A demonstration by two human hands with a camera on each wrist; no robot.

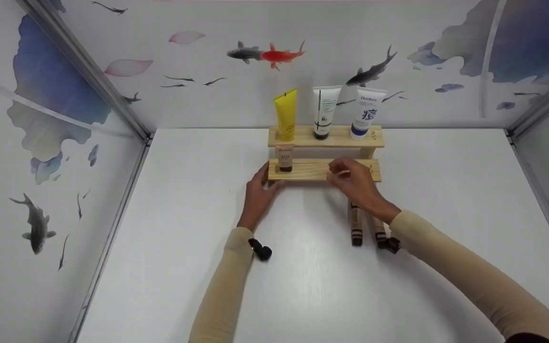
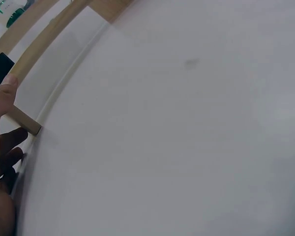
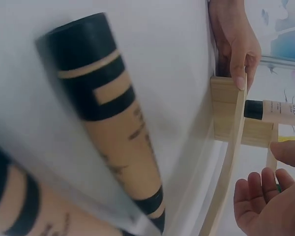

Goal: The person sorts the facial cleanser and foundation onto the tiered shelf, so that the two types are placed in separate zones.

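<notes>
A two-step wooden rack (image 1: 310, 175) stands near the back of the white table. At its lower left end my left hand (image 1: 258, 194) grips the board, thumb at the front edge and fingers round the side. A small beige BB cream tube (image 1: 285, 158) stands cap down on the lower step, near that hand. Over the right part of the same step is my right hand (image 1: 356, 183), fingers loosely bent, thumb apart, nothing between them. Below it, two beige tubes with black striped ends, one nearer the middle (image 3: 125, 142) and one further right (image 3: 44, 206), lie on the table.
On the upper step stand a yellow tube (image 1: 286, 116), a white tube with a dark cap (image 1: 326, 110) and a white tube with a blue band (image 1: 368, 112). Behind the rack rises a wall (image 1: 198, 105) painted with fish.
</notes>
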